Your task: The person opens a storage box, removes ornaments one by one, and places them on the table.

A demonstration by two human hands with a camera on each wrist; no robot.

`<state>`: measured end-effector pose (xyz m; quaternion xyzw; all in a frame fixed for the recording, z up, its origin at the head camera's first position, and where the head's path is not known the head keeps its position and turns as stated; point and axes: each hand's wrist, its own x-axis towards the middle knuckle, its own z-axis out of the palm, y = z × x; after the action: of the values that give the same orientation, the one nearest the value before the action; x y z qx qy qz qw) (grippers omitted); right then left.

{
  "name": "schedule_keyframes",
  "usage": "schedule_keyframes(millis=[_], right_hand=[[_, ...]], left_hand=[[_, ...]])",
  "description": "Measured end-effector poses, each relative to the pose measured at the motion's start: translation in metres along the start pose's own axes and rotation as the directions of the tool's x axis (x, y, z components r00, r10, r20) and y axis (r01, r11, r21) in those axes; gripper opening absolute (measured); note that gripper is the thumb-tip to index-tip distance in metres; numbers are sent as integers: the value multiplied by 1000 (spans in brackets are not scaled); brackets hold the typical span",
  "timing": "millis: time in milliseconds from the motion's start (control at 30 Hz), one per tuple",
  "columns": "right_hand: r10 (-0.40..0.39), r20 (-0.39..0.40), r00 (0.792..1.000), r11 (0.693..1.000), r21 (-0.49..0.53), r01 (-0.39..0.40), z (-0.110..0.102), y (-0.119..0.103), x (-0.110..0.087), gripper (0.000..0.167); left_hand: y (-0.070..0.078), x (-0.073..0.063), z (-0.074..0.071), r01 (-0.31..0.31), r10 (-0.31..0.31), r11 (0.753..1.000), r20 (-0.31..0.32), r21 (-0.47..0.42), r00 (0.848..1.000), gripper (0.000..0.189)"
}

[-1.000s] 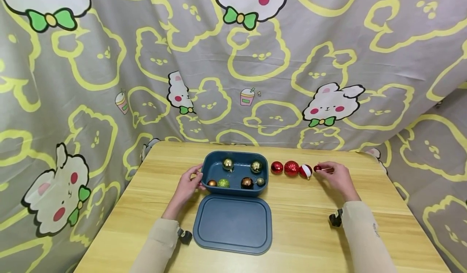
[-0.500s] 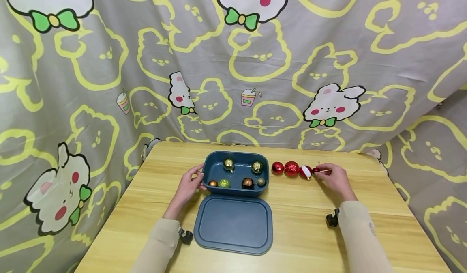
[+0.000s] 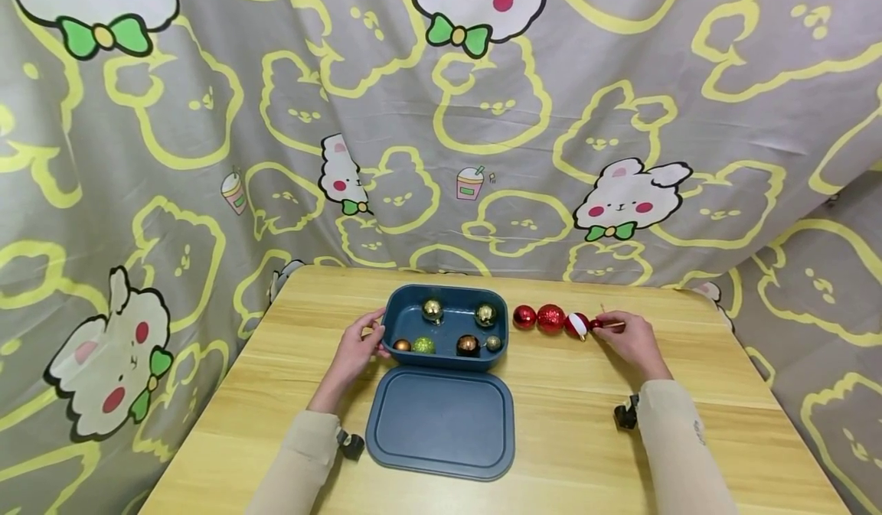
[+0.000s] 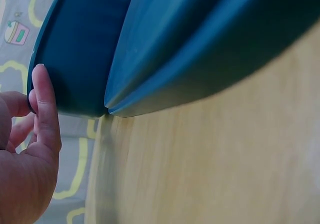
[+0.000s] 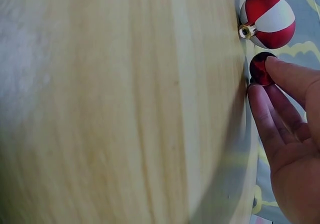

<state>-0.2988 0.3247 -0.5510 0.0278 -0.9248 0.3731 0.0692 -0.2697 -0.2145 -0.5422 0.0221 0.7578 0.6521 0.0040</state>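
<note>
In the head view my left hand (image 3: 360, 343) holds the left end of a dark blue plastic box (image 3: 444, 361), with the thumb on the near side and other fingers partly hidden behind. My right hand (image 3: 630, 337) pinches a small dark red bauble (image 5: 261, 69) between thumb and fingers. Just beyond it sits a red and white bauble (image 5: 268, 19), its gold cap towards the near side. Farther left in the same row are a textured red bauble (image 3: 550, 317) and a shiny red bauble (image 3: 524, 317). The small bauble is mostly covered by fingers in the head view.
Inside the box lie gold baubles (image 3: 485, 315), a green bauble (image 3: 423, 346), a brown bauble (image 3: 468, 346) and a few smaller ones. Its blue lid (image 3: 441, 423) lies flat in front. A patterned curtain (image 3: 413, 117) hangs behind the wooden table (image 3: 572, 438).
My right hand has shifted slightly left, bringing the small red bauble up close to the red and white one. The left hand stays at the box.
</note>
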Motion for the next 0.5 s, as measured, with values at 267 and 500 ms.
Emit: schedule_keyframes(millis=[267, 500], right_hand=[[7, 6, 1000, 1000, -5, -7, 1, 0, -1, 30], [17, 22, 1000, 1000, 12, -17, 0, -1, -2, 32]], left_hand=[[1, -2, 0, 0, 0, 1000, 4, 7, 1000, 44], [2, -3, 1, 4, -4, 1000, 4, 14, 1000, 44]])
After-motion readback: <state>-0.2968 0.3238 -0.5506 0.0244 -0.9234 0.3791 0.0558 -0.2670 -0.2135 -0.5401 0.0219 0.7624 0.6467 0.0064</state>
